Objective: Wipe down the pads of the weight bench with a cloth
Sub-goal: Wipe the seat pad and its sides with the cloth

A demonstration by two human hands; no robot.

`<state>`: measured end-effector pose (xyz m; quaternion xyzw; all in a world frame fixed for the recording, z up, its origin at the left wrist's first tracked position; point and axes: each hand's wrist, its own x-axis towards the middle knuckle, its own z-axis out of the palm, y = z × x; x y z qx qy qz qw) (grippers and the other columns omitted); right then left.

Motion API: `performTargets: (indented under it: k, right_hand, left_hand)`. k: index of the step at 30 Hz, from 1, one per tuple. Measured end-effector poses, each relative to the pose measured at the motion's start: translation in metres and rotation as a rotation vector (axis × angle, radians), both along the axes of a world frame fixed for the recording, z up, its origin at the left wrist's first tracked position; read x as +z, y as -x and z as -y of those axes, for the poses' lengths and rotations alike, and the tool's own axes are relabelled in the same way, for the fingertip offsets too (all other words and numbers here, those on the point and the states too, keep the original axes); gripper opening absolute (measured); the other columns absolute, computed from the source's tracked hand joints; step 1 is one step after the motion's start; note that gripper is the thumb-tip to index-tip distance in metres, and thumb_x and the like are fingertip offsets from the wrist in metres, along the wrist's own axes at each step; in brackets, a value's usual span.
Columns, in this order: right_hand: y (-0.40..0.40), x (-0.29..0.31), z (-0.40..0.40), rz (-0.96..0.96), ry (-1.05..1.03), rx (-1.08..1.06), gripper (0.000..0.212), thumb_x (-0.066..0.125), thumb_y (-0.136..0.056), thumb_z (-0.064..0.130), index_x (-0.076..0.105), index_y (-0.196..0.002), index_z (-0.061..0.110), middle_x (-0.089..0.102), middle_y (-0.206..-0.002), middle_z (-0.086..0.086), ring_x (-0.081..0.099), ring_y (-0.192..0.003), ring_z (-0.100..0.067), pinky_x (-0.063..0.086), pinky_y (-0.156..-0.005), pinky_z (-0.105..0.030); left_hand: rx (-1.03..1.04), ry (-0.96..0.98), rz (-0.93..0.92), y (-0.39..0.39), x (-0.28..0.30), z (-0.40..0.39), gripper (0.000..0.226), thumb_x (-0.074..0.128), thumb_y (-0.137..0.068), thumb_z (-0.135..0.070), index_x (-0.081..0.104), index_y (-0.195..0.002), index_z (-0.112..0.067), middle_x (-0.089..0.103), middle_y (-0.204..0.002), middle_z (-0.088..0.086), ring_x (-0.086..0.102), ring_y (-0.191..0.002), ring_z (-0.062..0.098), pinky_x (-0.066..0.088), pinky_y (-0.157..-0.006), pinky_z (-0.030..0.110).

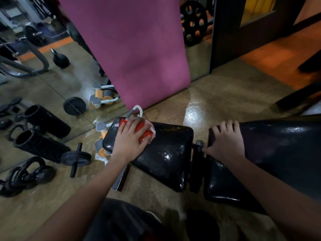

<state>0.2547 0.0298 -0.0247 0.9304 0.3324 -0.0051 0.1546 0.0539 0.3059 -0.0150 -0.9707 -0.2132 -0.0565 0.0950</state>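
Left hand spread flat on a red-and-white cloth, fingers straight and wide, pressing it against the far left corner of the seat pad. Cloth bunched under the palm, poking out past the fingertips toward the pad's far edge. Right hand on the narrow end of the back pad, fingers curled over its far edge, thumb hooked down by the black hinge bracket between the two pads. Both pads black, glossy, streaked with highlights. Faint gold marking on the seat pad's far side, too blurred to read. No other legible writing or brand anywhere.

On the floor left of the bench: an ab wheel, a foam roller lying against a wall mirror, kettlebells clustered near the left edge, an orange-and-grey roller gadget just beside the seat pad. Purple mat leaning upright against the mirror beyond the bench. Holed weight plate further back on the right.
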Motion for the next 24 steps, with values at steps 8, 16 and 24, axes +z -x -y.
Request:
performTargets:
  k: [8, 16, 24]
  right_hand:
    - [0.004, 0.000, -0.001, 0.016, -0.031, 0.000, 0.100, 0.036, -0.077, 0.087, 0.043, -0.146, 0.015, 0.050, -0.143, -0.017, 0.038, -0.137, -0.040, 0.020, -0.118, -0.054]
    - [0.002, -0.002, -0.002, -0.033, -0.055, -0.015, 0.090, 0.035, -0.083, 0.080, 0.043, -0.144, 0.014, 0.045, -0.147, -0.019, 0.031, -0.141, -0.042, 0.012, -0.120, -0.057]
    - [0.000, -0.007, 0.000, 0.019, -0.058, 0.017, 0.092, 0.033, -0.083, 0.081, 0.044, -0.144, 0.014, 0.045, -0.146, -0.022, 0.034, -0.140, -0.043, 0.015, -0.119, -0.057]
  left_hand:
    - [0.122, 0.010, 0.029, -0.023, -0.002, 0.013, 0.043, 0.037, -0.098, -0.056, 0.055, -0.133, -0.037, 0.052, -0.143, 0.002, 0.039, -0.137, 0.026, 0.026, -0.115, 0.048]
    - [0.297, 0.074, 0.079, -0.026, 0.014, -0.034, 0.062, 0.031, -0.092, -0.062, 0.062, -0.131, -0.025, 0.056, -0.128, 0.020, 0.051, -0.115, 0.042, 0.043, -0.099, 0.052]
    - [0.044, 0.092, -0.038, -0.063, -0.032, 0.071, 0.044, 0.035, -0.100, -0.053, 0.055, -0.135, -0.036, 0.049, -0.147, 0.004, 0.036, -0.141, 0.027, 0.027, -0.115, 0.049]
